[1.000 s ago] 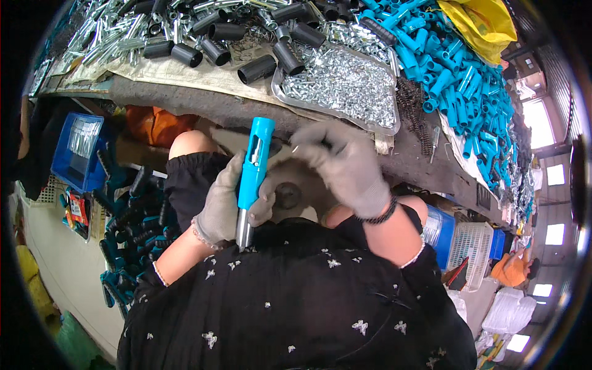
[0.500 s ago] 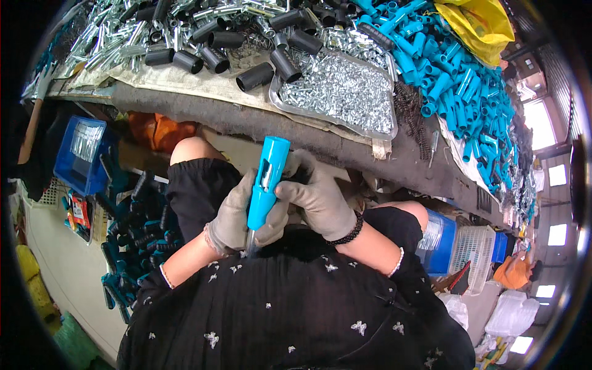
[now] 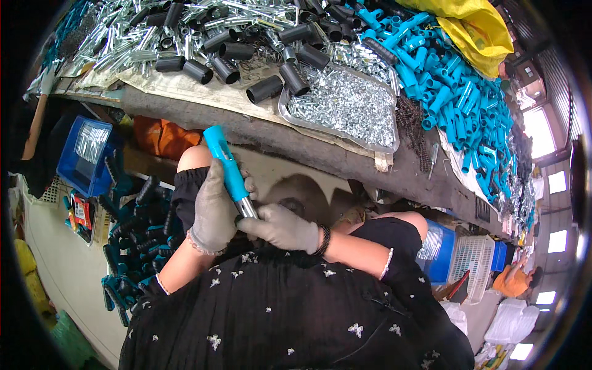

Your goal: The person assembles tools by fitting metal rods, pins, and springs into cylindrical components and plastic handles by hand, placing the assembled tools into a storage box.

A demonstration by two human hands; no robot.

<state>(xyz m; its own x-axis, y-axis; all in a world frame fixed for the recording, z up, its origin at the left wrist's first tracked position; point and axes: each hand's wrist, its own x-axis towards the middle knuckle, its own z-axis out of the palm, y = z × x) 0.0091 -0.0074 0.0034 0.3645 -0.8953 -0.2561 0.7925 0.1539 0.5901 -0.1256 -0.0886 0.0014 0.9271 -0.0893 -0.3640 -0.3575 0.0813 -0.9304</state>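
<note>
A blue plastic tube-shaped housing [image 3: 227, 165] tilts up to the left above my lap. My left hand [image 3: 214, 206], in a grey glove, is wrapped round its middle. From the housing's lower end comes a shiny metal rod or tube [image 3: 246, 208]. My right hand [image 3: 285, 229], gloved too, pinches the lower end of this metal part between thumb and fingers. The fingertips hide where the metal part ends.
On the bench ahead lie black tubes [image 3: 265, 90], a clear tray [image 3: 385, 145] of small metal pieces, and a heap of blue housings [image 3: 456, 92]. Blue-and-black parts [image 3: 142, 216] pile up at my left. Blue bins [image 3: 80, 179] stand on both sides.
The blue housing has swung to the left and tilted over. My right hand has moved down from the housing to the metal part at its lower end, which now shows more.
</note>
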